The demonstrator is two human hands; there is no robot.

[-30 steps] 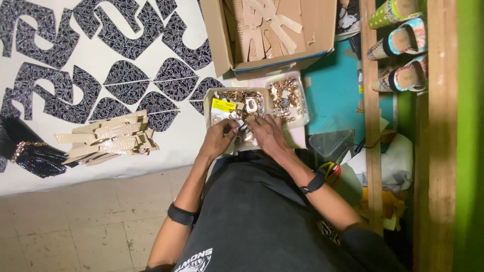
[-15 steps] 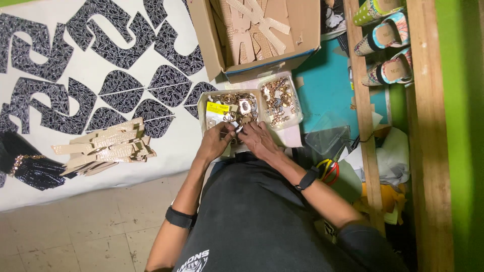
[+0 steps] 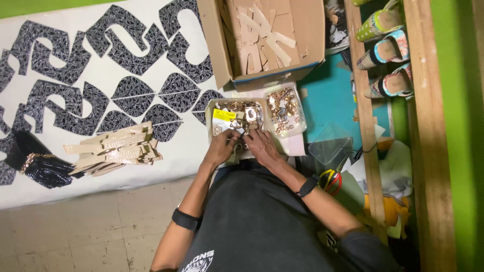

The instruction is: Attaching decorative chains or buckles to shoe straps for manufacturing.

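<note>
With your left hand and right hand at the near edge of the clear tray of gold buckles, fingers curled, grip unclear, pick singly.

Two trays, one cardboard box

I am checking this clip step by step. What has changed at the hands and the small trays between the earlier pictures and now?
Little has changed. Both hands stay at the near tray of metal fittings: the left hand and the right hand keep picking among the pieces, fingertips only slightly shifted. No clear grasp or release shows. The second tray, the cardboard box and the stack of tan strips lie as before; only the camera view shifted.
</note>
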